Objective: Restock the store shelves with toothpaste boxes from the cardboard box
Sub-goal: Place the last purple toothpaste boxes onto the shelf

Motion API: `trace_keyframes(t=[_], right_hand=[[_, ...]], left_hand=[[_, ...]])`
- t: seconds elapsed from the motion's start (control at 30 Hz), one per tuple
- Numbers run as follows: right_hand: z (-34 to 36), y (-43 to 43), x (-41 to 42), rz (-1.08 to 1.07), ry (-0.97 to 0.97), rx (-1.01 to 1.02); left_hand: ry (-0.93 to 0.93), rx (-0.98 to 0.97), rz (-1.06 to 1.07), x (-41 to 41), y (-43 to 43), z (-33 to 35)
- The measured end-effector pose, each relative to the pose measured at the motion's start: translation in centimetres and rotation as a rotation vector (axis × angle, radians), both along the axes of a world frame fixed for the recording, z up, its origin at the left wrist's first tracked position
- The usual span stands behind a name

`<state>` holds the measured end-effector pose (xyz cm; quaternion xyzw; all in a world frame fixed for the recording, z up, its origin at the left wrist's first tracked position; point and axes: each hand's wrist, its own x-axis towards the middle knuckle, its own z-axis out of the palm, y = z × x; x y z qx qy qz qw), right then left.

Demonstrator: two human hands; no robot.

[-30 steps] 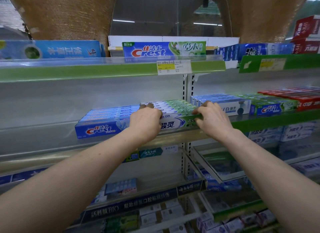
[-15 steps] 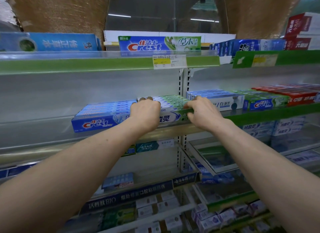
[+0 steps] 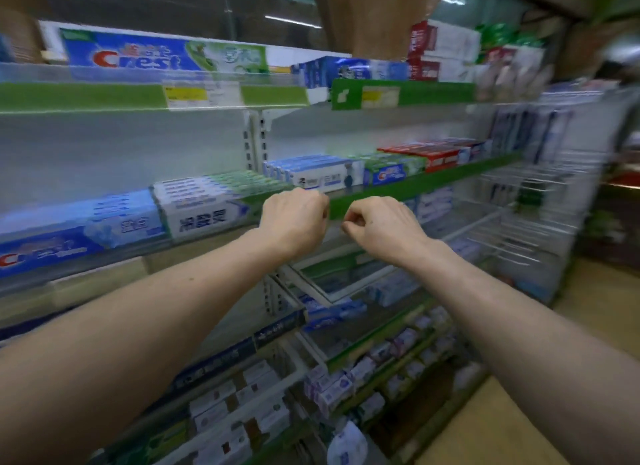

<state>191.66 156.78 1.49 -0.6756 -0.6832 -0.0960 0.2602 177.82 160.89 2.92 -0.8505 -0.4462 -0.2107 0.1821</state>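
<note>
Doing now: likely the end of one put-away, with toothpaste boxes (image 3: 214, 201) lying flat in a row on the middle shelf (image 3: 433, 183) and nothing in either hand.
Left hand (image 3: 294, 219): curled into a loose fist, holding nothing that shows, right by the shelf's front edge.
Right hand (image 3: 384, 227): curled too, thumb near the first finger, nothing pinched between, just beside the left hand.
Toothpaste boxes: just left of the left hand, green-and-white, side by side; blue Crest boxes (image 3: 79, 232) farther left.
Cardboard box: not in sight.
Next move, a guess: reaching down to the cardboard box, opening the fingers wide for more boxes, then finding a free spot on the shelf.
Behind the hands: white-and-blue boxes (image 3: 311, 175); red boxes (image 3: 426, 153) off to the right.
Above the hands: a big Crest box (image 3: 162, 54) and a yellow price tag (image 3: 201, 92).
Below the hands: a clear frame (image 3: 332, 284) sticking out; lower down, small boxes (image 3: 346, 378), blurry.
In the way: maybe that clear frame, easy to bump going down; wire racks (image 3: 519, 215) far right of the right hand, well apart.
</note>
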Motion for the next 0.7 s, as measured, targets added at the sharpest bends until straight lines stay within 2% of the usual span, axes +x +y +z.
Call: trace_keyframes(t=[0.23,0.47,0.7], right_hand=[[-1.3,-7.1,6.2,-0.312,-0.003,-0.057],[-3.7,-16.9,7.5,-0.639,0.080,-0.104],[-9.2,-32.3,5.3,-1.065,0.166,-0.209]], left_hand=[[0.032,-0.079,-0.319,8.4,-3.0,-0.6],[0.091,-0.142,-0.663,12.9,-9.1,-2.3],[0.228,-0.219,-1.055,16.8,-22.5,-8.5]])
